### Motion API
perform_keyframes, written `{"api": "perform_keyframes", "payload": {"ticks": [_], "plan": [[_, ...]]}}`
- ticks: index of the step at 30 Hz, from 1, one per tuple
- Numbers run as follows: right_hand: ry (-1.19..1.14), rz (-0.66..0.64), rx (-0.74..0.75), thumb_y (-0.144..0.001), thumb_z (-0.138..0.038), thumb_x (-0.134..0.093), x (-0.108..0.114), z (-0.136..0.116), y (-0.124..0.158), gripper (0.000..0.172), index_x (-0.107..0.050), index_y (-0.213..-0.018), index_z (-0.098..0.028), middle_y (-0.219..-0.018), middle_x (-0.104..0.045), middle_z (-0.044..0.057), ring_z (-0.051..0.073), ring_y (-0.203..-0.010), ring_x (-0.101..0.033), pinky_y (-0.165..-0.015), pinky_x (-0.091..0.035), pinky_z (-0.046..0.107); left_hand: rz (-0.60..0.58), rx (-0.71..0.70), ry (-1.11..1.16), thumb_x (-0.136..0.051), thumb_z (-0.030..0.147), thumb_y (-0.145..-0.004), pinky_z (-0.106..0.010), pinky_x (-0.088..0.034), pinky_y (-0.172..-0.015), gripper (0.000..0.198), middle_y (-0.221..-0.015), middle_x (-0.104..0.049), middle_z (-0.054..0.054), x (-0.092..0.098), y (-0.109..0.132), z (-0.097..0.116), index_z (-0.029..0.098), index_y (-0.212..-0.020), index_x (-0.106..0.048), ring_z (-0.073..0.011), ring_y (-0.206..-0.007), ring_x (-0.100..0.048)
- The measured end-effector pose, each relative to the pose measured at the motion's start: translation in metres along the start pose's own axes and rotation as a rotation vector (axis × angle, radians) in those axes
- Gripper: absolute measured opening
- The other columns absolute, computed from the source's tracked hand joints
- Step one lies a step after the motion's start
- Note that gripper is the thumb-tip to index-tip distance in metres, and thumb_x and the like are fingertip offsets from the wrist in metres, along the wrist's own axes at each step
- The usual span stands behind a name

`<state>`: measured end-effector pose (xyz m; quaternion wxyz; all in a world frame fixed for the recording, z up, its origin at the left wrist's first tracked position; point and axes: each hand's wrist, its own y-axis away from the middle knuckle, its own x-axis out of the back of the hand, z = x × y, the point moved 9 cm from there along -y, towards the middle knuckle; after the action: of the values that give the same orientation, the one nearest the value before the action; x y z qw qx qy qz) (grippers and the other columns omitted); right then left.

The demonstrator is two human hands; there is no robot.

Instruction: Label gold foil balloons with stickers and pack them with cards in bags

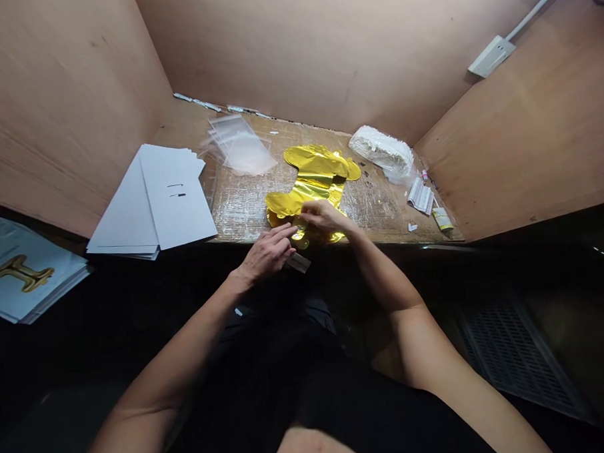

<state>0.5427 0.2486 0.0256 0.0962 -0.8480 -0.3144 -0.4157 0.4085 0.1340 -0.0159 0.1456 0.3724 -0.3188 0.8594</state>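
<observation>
Wooden bench (pixel 381 213) across the middle of the frame, white card sheets (pixel 173 199) at its left end, out of the way, gold foil balloon (pixel 312 176) flat at the center within easy reach, right hand (pixel 326 219) pinching its lower edge, left hand (pixel 266 255) just beside it, fingers together, maybe to steady it.

Hands (pixel 267 255) (pixel 326 217) on gold foil balloon (pixel 314 174)

Nothing here can really be read from where I'm standing. The printed sheets (pixel 23 265) at the far left carry a gold shape like a capital I (pixel 21 273) and lines of print too small to make out. The top white card (pixel 177 205) has two short dark marks (pixel 175 190), illegible. The folded leaflets (pixel 421 196) and yellow-and-white packet (pixel 442 218) show blurred print.
</observation>
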Motion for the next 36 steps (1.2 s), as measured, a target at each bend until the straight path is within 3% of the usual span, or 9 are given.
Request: {"api": "perform_keyframes", "payload": {"ticks": [3, 6, 8, 11, 14, 17, 22, 29, 36], "plan": [[0.017, 0.079, -0.182, -0.099, -0.039, -0.069, 0.070, 0.021, -0.009, 0.025, -0.069, -0.090, -0.016, -0.076, -0.065, 0.001, 0.013, -0.066, -0.052, -0.064, -0.042, 0.028, -0.051, 0.049, 0.012, -0.053, 0.030, -0.108, -0.054, -0.049, -0.115, 0.021, -0.144, -0.072, -0.014, -0.010, -0.005, -0.006, 0.020, -0.096, -0.067, -0.0316, -0.142, -0.063], [0.264, 0.530, -0.496, -0.102, -0.025, -0.064, 0.171, 0.046, 0.012, 0.020, -0.072, -0.111, -0.009, -0.107, -0.073, 0.018, 0.022, -0.090, -0.063, -0.080, -0.052, 0.038, -0.028, 0.075, 0.116, -0.055, 0.032, -0.106, -0.052, -0.049, -0.116, 0.021, -0.135, -0.076, -0.014, -0.005, -0.009, -0.011, 0.020, -0.092, -0.066, -0.0317, -0.135, -0.067], [0.380, 0.753, -0.563, -0.106, -0.018, -0.053, 0.200, 0.041, 0.030, 0.034, -0.064, -0.131, 0.001, -0.135, -0.062, 0.033, 0.030, -0.118, -0.060, -0.097, -0.049, 0.048, 0.053, 0.142, 0.243, -0.056, 0.036, -0.105, -0.048, -0.052, -0.111, 0.025, -0.132, -0.077, -0.014, 0.008, -0.009, -0.017, 0.020, -0.088, -0.065, -0.0307, -0.128, -0.069], [0.402, 0.715, -0.413, -0.110, -0.025, -0.052, 0.156, 0.015, 0.035, 0.035, -0.066, -0.136, -0.004, -0.138, -0.064, 0.027, 0.028, -0.122, -0.059, -0.105, -0.046, 0.046, 0.186, 0.364, 0.455, -0.060, 0.048, -0.103, -0.037, -0.057, -0.082, 0.033, -0.107, -0.080, -0.011, 0.025, -0.002, -0.031, 0.020, -0.088, -0.066, -0.0250, -0.095, -0.074], [0.216, 0.232, 0.020, -0.109, -0.033, -0.059, 0.031, -0.034, 0.029, 0.026, -0.075, -0.121, -0.017, -0.113, -0.076, 0.012, 0.021, -0.098, -0.068, -0.089, -0.050, 0.034, 0.236, 0.532, 0.634, -0.064, 0.058, -0.099, -0.028, -0.046, -0.057, 0.040, -0.073, -0.068, -0.003, 0.030, 0.005, -0.036, 0.020, -0.087, -0.063, -0.0178, -0.063, -0.061], [0.262, 0.182, 0.229, -0.111, -0.034, -0.056, -0.040, -0.071, 0.048, 0.024, -0.076, -0.112, -0.020, -0.105, -0.076, 0.010, 0.021, -0.091, -0.067, -0.084, -0.046, 0.034, 0.249, 0.547, 0.682, -0.065, 0.060, -0.097, -0.027, -0.040, -0.055, 0.043, -0.071, -0.062, -0.001, 0.034, 0.003, -0.031, 0.019, -0.086, -0.062, -0.0151, -0.060, -0.053], [0.555, 0.369, 0.265, -0.114, -0.029, -0.047, -0.054, -0.085, 0.062, 0.031, -0.074, -0.098, -0.023, -0.099, -0.074, 0.011, 0.025, -0.094, -0.060, -0.088, -0.037, 0.042, 0.305, 0.522, 0.619, -0.056, 0.055, -0.102, -0.029, -0.041, -0.063, 0.043, -0.072, -0.055, -0.001, 0.038, 0.001, -0.027, 0.020, -0.078, -0.056, -0.0156, -0.067, -0.049], [0.311, 0.483, 0.210, -0.110, -0.031, -0.052, -0.036, -0.074, 0.070, 0.025, -0.068, -0.092, -0.023, -0.097, -0.070, 0.010, 0.027, -0.098, -0.060, -0.095, -0.039, 0.045, 0.278, 0.589, 0.431, -0.047, 0.052, -0.107, -0.033, -0.040, -0.060, 0.044, -0.068, -0.055, -0.002, 0.034, 0.010, -0.037, 0.022, -0.076, -0.053, -0.0181, -0.063, -0.051], [0.274, 0.282, -0.237, -0.102, -0.037, -0.065, -0.035, -0.004, 0.028, 0.028, -0.067, -0.081, -0.018, -0.099, -0.070, 0.012, 0.027, -0.098, -0.062, -0.095, -0.042, 0.043, 0.068, 0.202, -0.038, -0.045, 0.033, -0.110, -0.051, -0.045, -0.108, 0.031, -0.143, -0.073, -0.014, 0.020, 0.000, -0.019, 0.019, -0.090, -0.064, -0.0330, -0.135, -0.065]]}}
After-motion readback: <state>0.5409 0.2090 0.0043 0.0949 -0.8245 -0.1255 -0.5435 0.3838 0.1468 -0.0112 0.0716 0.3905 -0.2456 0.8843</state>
